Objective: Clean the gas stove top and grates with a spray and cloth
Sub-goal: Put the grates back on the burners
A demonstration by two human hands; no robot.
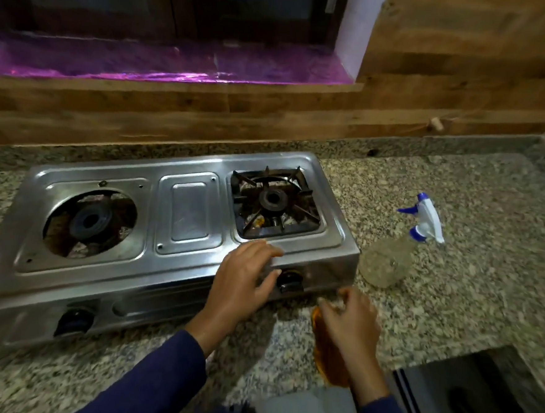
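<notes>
No text, label, brand or number can be read on anything in view.

Speckled granite counter [451, 299]; wood-panel wall [468, 58]; purple-lined window sill [145, 65].

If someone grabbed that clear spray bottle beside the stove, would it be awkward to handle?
The spray bottle looks like thin clear plastic, so probably light and slightly squeezable. It appears to lean or lie on the countertop, so a nudge might roll it. Its fill level is unclear.
</notes>
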